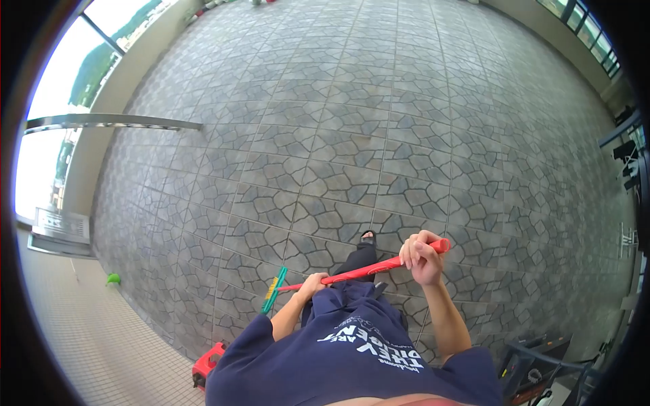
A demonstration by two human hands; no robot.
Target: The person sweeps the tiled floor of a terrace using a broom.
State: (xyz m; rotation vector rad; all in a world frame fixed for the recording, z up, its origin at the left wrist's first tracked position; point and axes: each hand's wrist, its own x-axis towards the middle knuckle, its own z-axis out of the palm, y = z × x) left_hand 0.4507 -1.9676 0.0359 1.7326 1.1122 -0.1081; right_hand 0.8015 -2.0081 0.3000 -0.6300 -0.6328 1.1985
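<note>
A long-handled floor brush with a red handle slants across the front of my body. Its narrow green head, with yellow bristles, points out at the lower left, past my left side. My left hand is wrapped round the handle at waist height, nearer the head. Higher up, my right hand grips the handle close to its thick upper end, fingers curled over it. How far the brush head is from the floor, I cannot tell.
Stone-patterned tiles cover the floor ahead. A metal beam juts in from the left wall. A red object stands at lower left, and a green item lies beyond it. Dark equipment is close on my right.
</note>
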